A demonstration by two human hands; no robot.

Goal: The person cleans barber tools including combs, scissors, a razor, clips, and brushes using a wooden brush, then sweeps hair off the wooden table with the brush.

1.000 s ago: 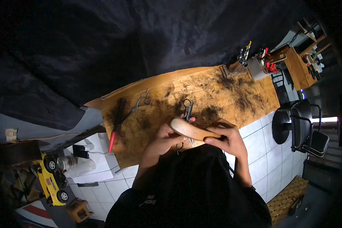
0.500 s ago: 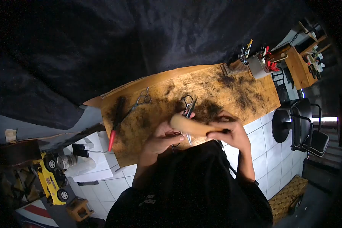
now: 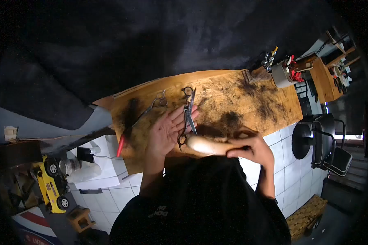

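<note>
Left hand (image 3: 163,132): opening flat, palm up, fingers extending beneath silver metal scissors with round dark finger rings (image 3: 189,112), which are lying lengthwise across the fingers. Right hand (image 3: 255,150): closing around the narrow end of a pale wooden implement with a broad rounded head (image 3: 206,146), seemingly a brush, its underside hiding from view. Rounded head: sitting just beside the scissors' lower ring. Brown wooden tabletop (image 3: 208,83): lying under both hands, bearing scattered dark hair-like clippings (image 3: 232,118). Second silver scissors (image 3: 157,102): resting left of the first pair, blades pointing toward a slim red handle (image 3: 121,145).
</note>
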